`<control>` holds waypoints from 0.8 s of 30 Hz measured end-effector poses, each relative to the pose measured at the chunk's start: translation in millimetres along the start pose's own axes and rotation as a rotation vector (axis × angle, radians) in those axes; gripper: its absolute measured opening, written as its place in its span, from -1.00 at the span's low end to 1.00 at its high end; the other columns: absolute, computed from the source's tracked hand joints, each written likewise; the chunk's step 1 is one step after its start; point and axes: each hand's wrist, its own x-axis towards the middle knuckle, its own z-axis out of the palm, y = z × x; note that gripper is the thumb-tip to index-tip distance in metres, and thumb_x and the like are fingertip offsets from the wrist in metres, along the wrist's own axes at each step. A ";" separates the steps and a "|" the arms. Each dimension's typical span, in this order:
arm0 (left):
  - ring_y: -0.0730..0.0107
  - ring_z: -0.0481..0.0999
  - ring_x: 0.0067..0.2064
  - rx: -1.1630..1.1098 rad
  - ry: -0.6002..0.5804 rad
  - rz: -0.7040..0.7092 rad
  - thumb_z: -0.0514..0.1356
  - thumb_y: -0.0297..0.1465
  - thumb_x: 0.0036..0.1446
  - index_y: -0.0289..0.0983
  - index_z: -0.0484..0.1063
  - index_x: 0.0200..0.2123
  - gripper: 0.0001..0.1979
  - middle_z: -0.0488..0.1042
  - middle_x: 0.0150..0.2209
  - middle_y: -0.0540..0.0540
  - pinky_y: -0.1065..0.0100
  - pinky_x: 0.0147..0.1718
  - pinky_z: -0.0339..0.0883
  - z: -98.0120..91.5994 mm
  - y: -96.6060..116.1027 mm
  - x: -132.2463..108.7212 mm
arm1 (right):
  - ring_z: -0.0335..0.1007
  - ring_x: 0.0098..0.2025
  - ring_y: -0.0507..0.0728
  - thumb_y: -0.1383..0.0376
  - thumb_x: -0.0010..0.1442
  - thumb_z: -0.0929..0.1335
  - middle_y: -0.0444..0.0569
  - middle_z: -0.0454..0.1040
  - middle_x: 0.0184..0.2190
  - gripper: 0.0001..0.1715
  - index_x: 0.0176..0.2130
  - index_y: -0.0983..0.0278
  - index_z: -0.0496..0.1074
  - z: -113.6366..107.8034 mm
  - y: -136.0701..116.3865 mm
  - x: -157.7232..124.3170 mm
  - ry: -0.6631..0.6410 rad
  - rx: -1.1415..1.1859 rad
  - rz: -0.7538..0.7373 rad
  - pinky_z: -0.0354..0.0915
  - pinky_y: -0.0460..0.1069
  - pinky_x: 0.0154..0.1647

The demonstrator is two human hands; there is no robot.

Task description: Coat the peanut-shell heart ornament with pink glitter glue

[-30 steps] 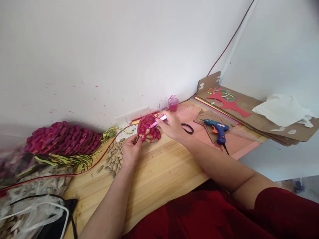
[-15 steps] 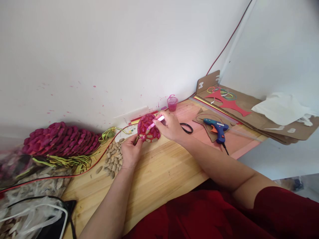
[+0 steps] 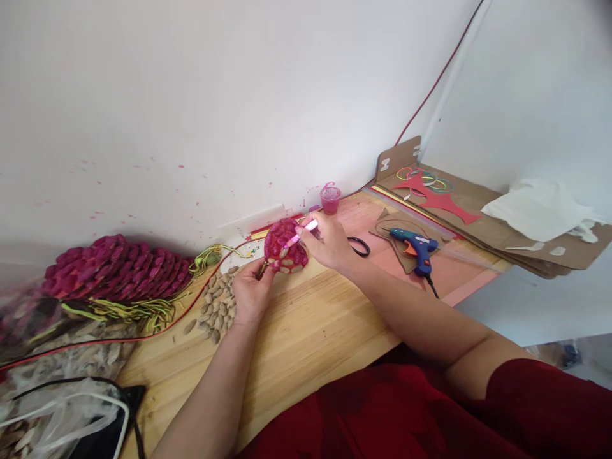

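My left hand (image 3: pixel 250 291) grips the lower edge of a round disc of seed shells (image 3: pixel 285 247), most of them painted magenta and a few still tan. The disc stands tilted on the wooden table (image 3: pixel 310 331). My right hand (image 3: pixel 329 241) pinches a thin pink-tipped brush (image 3: pixel 300 234) with its tip touching the disc's face. A loose heap of tan seed shells (image 3: pixel 216 305) lies just left of my left hand. A small cup of pink paint (image 3: pixel 331 199) stands behind my right hand by the wall.
Finished magenta shell pieces with yellow-green strings (image 3: pixel 115 271) lie at the left. Black scissors (image 3: pixel 358 245) and a blue glue gun (image 3: pixel 415 247) sit to the right on pink paper. Cardboard sheets with a red cut-out (image 3: pixel 440 197) and white cloth (image 3: pixel 540 207) lie beyond. Plastic bags (image 3: pixel 57 395) sit at the near left.
The brush tip has shifted slightly over the disc's face while my left hand keeps the disc in place. Nothing else has moved.
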 end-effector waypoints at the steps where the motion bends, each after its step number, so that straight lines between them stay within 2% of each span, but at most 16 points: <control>1: 0.14 0.65 -0.11 -0.003 -0.001 -0.003 0.35 -0.19 0.04 -0.31 0.68 -0.19 -0.65 0.71 -0.15 -0.11 0.25 -0.02 0.45 0.0 -0.4 0.1 | 0.34 -0.45 0.05 0.19 0.27 0.38 -0.13 0.53 -0.44 -0.84 -0.30 0.22 0.39 -0.7 0.1 0.5 0.009 0.001 0.014 0.19 -0.03 -0.35; 8: 0.12 0.66 -0.11 0.006 0.004 0.000 0.36 -0.19 0.02 -0.31 0.68 -0.20 -0.65 0.71 -0.15 -0.12 0.22 -0.01 0.45 -0.3 -1.2 0.1 | 0.36 -0.46 0.03 0.17 0.26 0.38 -0.13 0.53 -0.44 -0.83 -0.30 0.22 0.40 -1.0 0.4 1.7 -0.038 0.061 0.017 0.21 -0.05 -0.38; 13: 0.11 0.66 -0.10 -0.011 0.005 -0.005 0.36 -0.19 0.02 -0.31 0.68 -0.20 -0.65 0.71 -0.15 -0.12 0.21 -0.01 0.45 -0.1 -3.2 0.9 | 0.32 -0.50 0.03 0.16 0.25 0.39 -0.18 0.50 -0.52 -0.82 -0.32 0.21 0.40 -1.3 7.0 5.3 0.008 0.071 0.063 0.18 -0.05 -0.39; 16: 0.11 0.66 -0.11 -0.027 0.017 -0.010 0.37 -0.20 0.01 -0.32 0.68 -0.18 -0.64 0.71 -0.15 -0.13 0.20 0.00 0.45 -0.3 -4.2 1.4 | 0.28 -0.55 0.00 0.14 0.26 0.39 -0.20 0.50 -0.54 -0.80 -0.31 0.22 0.40 -3.4 5.5 4.4 -0.028 0.091 0.024 0.17 -0.06 -0.40; 19: 0.11 0.66 -0.12 -0.028 0.020 -0.003 0.36 -0.21 0.01 -0.31 0.69 -0.20 -0.66 0.71 -0.16 -0.13 0.20 -0.01 0.45 -0.3 -4.1 1.3 | 0.31 -0.52 0.01 0.14 0.28 0.37 -0.18 0.53 -0.51 -0.80 -0.29 0.22 0.40 -4.7 1.2 2.0 -0.038 0.085 -0.017 0.16 -0.06 -0.39; 24: 0.11 0.65 -0.12 -0.010 0.010 0.000 0.36 -0.20 0.03 -0.31 0.69 -0.19 -0.66 0.71 -0.16 -0.14 0.18 0.00 0.45 -0.4 -4.4 1.2 | 0.31 -0.52 0.02 0.14 0.28 0.37 -0.17 0.53 -0.50 -0.81 -0.28 0.22 0.40 -3.7 2.4 2.5 -0.076 0.086 0.011 0.17 -0.06 -0.41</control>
